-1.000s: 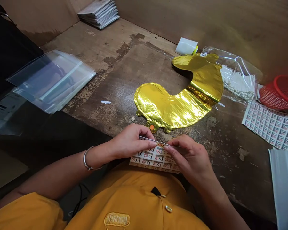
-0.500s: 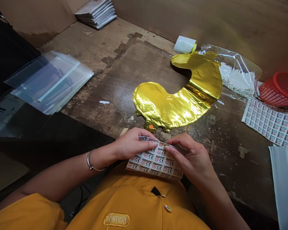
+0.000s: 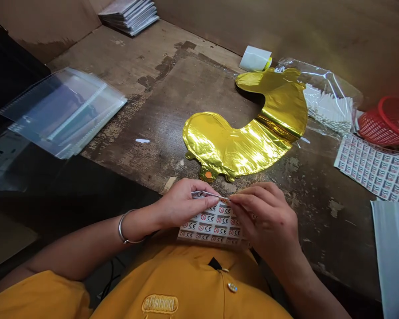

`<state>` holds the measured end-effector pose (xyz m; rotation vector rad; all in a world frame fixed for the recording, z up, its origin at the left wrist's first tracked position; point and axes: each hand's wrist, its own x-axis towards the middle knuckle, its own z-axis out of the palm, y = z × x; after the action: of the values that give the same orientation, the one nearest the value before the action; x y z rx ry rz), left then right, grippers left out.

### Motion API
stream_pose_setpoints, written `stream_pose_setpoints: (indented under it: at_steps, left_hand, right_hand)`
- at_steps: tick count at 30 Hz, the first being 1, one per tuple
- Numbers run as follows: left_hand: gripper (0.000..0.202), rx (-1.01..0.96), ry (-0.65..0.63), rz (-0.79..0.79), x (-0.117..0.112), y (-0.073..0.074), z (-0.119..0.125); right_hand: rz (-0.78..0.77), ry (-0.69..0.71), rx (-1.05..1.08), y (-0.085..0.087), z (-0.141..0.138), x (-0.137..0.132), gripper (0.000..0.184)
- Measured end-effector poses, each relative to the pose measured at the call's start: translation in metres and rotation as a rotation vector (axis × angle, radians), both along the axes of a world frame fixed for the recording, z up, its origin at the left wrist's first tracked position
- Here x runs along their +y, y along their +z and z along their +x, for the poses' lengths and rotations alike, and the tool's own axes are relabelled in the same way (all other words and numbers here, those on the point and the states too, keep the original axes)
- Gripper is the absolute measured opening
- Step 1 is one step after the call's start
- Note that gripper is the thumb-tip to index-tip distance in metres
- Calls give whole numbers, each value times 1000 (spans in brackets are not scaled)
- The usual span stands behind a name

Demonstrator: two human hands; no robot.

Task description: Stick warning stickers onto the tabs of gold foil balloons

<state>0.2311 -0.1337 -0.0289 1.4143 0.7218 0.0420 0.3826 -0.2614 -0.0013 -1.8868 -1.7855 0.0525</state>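
Observation:
Close to my body, a sheet of small CE-mark stickers [image 3: 208, 228] is held at its upper edge. My left hand [image 3: 185, 203] grips that edge with the thumb on the printed face and the fingers behind. At the sheet's upper right, my right hand [image 3: 268, 217] pinches with thumb and forefinger; its fingers cover that corner. Whether a single sticker is lifted there I cannot make out. Just beyond both hands a flat gold foil balloon [image 3: 232, 144] lies curved on the table, with an orange dot sticker [image 3: 208, 175] on its near tab.
Clear plastic sleeves [image 3: 69, 110] overhang the table's left edge. A stack of packets [image 3: 129, 17] is at the back. On the right are a bag of white sticks [image 3: 329, 106], a red basket [image 3: 385, 119], another sticker sheet [image 3: 375, 168] and pale sheets [image 3: 394, 252].
My right thumb and fingers have closed together at the sheet's upper edge, and the hand has turned more over it. The sheet's top edge is bent slightly. My left hand keeps its grip.

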Motion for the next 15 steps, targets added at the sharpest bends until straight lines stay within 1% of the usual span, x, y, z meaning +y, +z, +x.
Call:
stream_pose_setpoints:
  at_steps: [4, 9, 11, 13, 15]
  left_hand:
    - [17, 42, 37, -85, 1, 3, 1]
    - [19, 53, 55, -168, 0, 3, -1]
    - [22, 53, 58, -188, 0, 2, -2]
    - [23, 45, 60, -201, -1, 1, -2]
    - [23, 34, 60, -202, -1, 0, -2]
  right_hand:
    - [136, 29, -169, -8, -2, -5, 13]
    - [220, 92, -288, -18, 0, -9, 19]
    - [217, 109, -292, -19, 1, -7, 17]
    - [165, 125, -269, -16, 0, -6, 16]
    - [112, 116, -200, -13, 0, -5, 16]
